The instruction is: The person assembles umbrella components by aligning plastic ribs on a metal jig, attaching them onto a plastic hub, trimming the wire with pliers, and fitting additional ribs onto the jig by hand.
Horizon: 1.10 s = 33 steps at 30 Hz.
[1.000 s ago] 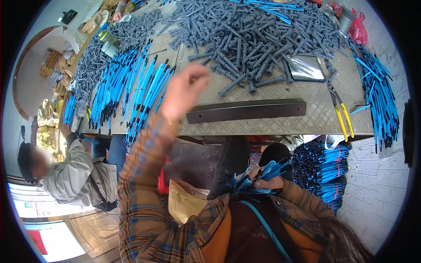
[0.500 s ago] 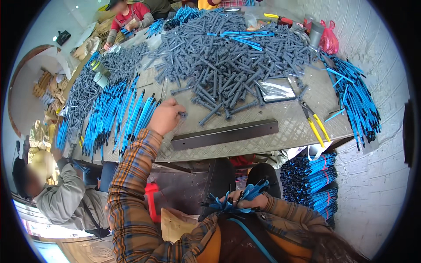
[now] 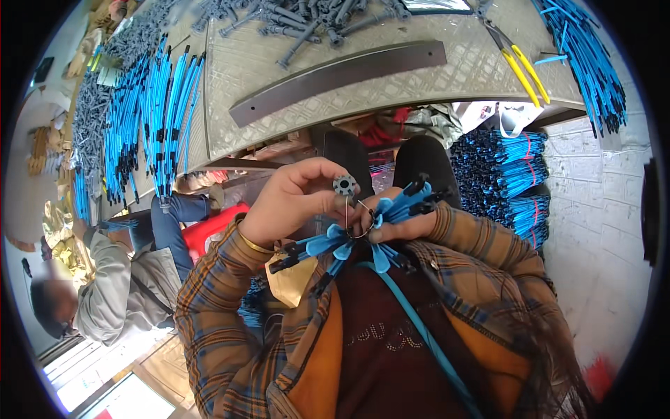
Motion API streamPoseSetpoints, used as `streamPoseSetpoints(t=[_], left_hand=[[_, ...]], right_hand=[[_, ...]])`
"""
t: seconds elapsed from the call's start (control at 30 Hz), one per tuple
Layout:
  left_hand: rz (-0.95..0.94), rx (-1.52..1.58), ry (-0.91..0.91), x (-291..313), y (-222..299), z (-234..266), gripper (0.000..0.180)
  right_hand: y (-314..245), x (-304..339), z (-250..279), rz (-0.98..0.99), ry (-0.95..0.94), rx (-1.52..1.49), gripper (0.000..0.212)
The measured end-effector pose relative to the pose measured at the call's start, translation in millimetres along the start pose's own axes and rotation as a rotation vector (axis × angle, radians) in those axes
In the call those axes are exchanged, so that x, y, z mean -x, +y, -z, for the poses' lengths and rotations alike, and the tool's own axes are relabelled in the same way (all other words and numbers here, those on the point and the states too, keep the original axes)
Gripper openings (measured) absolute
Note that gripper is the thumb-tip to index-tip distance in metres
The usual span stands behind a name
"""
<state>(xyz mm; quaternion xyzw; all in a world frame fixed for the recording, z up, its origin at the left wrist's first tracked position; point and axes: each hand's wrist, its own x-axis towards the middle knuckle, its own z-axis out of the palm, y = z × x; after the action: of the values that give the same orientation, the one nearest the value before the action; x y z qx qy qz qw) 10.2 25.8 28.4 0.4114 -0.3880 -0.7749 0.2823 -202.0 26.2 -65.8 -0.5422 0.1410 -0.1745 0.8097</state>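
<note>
Over my lap, my left hand (image 3: 289, 199) pinches a grey plastic part (image 3: 344, 184) between thumb and fingers. Its round, notched end has a dark centre hole and faces up; the rest is hidden by the fingers. Close beside it on the right, my right hand (image 3: 408, 227) is closed around a fanned-out cluster of blue strips (image 3: 380, 256) with black ends. A thin bent wire (image 3: 347, 209) rises from the middle of the cluster, just below the grey part. Whether wire and part touch, I cannot tell.
On the table lie a dark metal bar (image 3: 342, 78), yellow-handled pliers (image 3: 520, 70) and a heap of grey bolt-like parts (image 3: 300, 21). Blue strips (image 3: 164, 105) line the left; another pile (image 3: 583, 63) overhangs the right edge. Tied bundles (image 3: 520, 167) sit below. A person (image 3: 125, 279) sits at left.
My left hand has come back from the table to my lap with the grey part, beside the blue strips in my right hand. The view has tilted downward.
</note>
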Motion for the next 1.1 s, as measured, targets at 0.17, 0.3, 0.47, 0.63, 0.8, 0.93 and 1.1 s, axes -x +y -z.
streamPoseSetpoints(t=[0.17,0.3,0.47,0.63,0.8,0.93,1.1], left_hand=[[0.025,-0.026,-0.012,4.4,-11.5,-3.0,0.021],[-0.018,-0.06,-0.074,8.2,-22.4,-1.1,0.02],[-0.068,-0.105,-0.156,5.7,-24.8,6.6,0.018],[-0.215,-0.164,-0.219,1.8,-25.1,6.8,0.015],[-0.188,-0.187,-0.293,1.2,-22.6,14.1,0.013],[-0.239,-0.228,-0.324,2.2,-22.2,14.7,0.017],[-0.087,-0.038,-0.277,12.5,-14.4,7.5,0.024]], right_hand=[[0.6,5.7,-4.4,0.014,-0.02,0.128,0.032],[6.9,2.3,-13.5,0.057,0.14,-0.008,0.033],[6.8,-0.7,-21.1,0.143,0.219,-0.044,0.03],[13.6,0.7,-13.6,0.064,0.161,0.054,0.039],[12.8,1.2,-13.7,0.0,0.163,0.122,0.038],[10.0,1.6,-17.8,0.022,0.203,0.079,0.038],[6.9,1.6,-26.7,0.078,0.275,-0.085,0.036]])
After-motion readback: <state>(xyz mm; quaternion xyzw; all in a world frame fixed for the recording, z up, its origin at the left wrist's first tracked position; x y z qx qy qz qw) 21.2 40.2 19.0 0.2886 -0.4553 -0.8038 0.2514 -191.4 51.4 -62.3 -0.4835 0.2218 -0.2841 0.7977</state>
